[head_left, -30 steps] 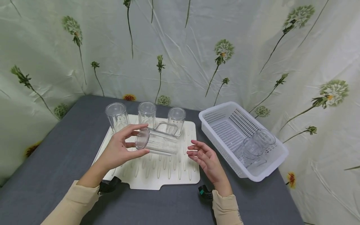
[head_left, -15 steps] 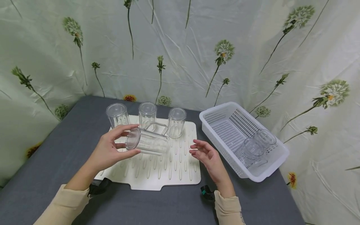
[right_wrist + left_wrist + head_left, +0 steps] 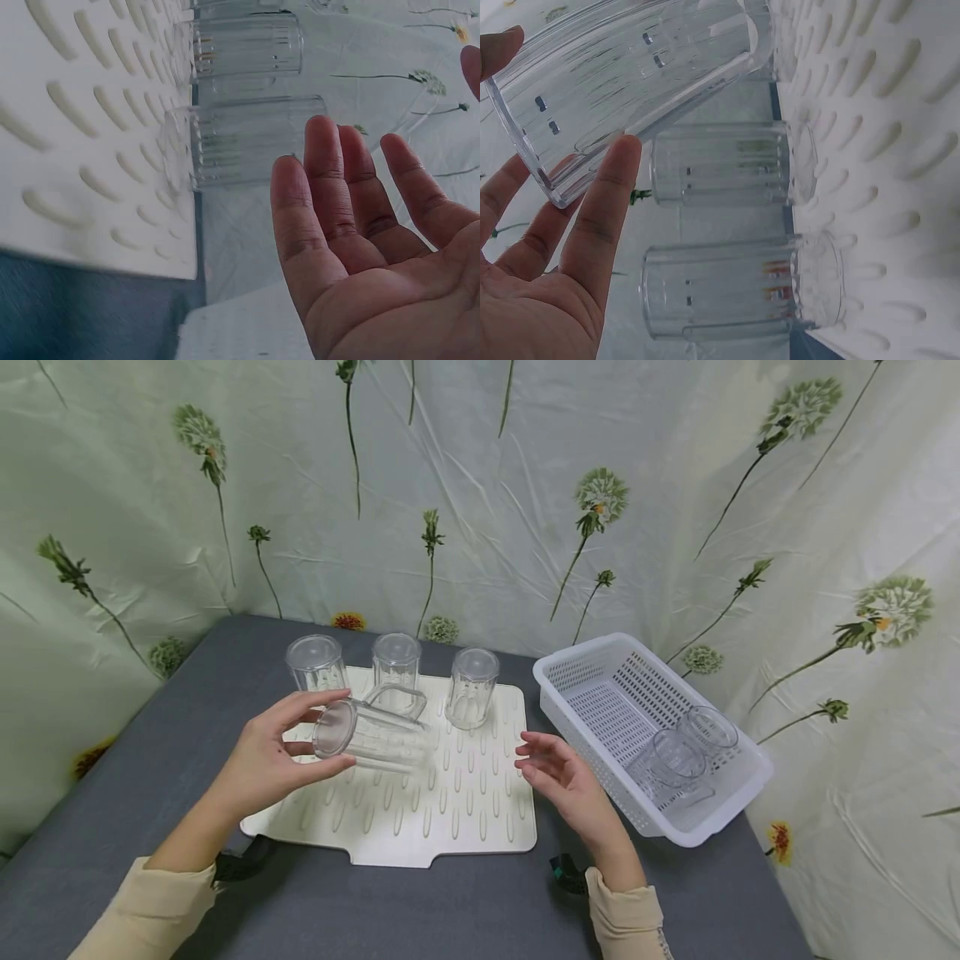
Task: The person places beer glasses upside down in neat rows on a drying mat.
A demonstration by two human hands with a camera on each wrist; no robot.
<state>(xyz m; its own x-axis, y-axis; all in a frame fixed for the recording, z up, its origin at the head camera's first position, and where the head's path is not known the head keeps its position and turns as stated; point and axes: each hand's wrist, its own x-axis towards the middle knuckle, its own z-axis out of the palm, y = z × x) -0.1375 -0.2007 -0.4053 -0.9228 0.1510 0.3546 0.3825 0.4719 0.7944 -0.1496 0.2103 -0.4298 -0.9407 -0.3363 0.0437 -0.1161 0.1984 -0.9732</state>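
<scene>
My left hand (image 3: 273, 747) grips a clear glass mug (image 3: 382, 735) by its base end, thumb below and fingers above. The mug lies tilted on its side over the white ridged drying mat (image 3: 450, 793), its mouth toward the right and its handle on the upper side. In the left wrist view the fingers spread around the base of the mug (image 3: 622, 82). My right hand (image 3: 570, 789) hovers at the mat's right edge with relaxed fingers, holding nothing. Three clear mugs, among them the right one (image 3: 472, 689), stand upside down along the mat's back.
A white perforated basket (image 3: 592, 756) sits to the right of the mat with two clear mugs (image 3: 677, 756) in its near end. Grey cloth (image 3: 495, 902) covers the table, and a flowered curtain (image 3: 495, 527) hangs behind it.
My left hand has carried the mug leftward over the mat, uncovering more of the right standing mug. My right hand has drifted slightly right, its fingers still relaxed.
</scene>
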